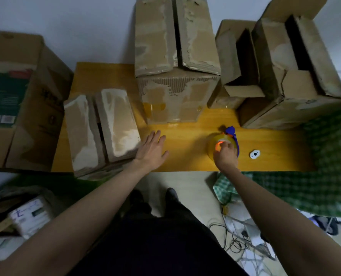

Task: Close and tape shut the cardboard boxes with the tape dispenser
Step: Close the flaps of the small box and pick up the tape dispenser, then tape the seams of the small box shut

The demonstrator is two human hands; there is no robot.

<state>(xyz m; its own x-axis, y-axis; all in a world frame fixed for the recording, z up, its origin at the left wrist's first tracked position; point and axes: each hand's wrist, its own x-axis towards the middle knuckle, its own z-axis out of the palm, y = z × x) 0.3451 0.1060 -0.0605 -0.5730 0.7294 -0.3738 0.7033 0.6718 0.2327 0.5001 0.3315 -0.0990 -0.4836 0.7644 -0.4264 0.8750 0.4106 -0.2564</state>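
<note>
Starting at the far left, a large printed carton (16,92) is standing just off the table's end, and below it a bundle of papers (29,215) is lying on the floor. On the yellow table (185,160) a low cardboard box (100,130) is sitting at the front left corner, its two top flaps folded down with a dark slit showing between them. The left hand (152,150) is lying flat just beside that box's right side, fingers straight and spread, gripping nothing. Behind it a tall box (175,62) is standing at the table's middle, flaps nearly meeting, a gap running down its top. Moving right, the right hand (225,154) is curling down over the tape dispenser (224,144), which is sitting on the bare tabletop in front of the boxes, its yellowish roll under the fingers and its blue handle poking out beyond them. A small white round object (255,154) is lying near it. Behind, two more boxes are standing with flaps open: a narrow one (235,62) and a wide one (297,76). A green checked cloth (325,176) is hanging at the right end.
</note>
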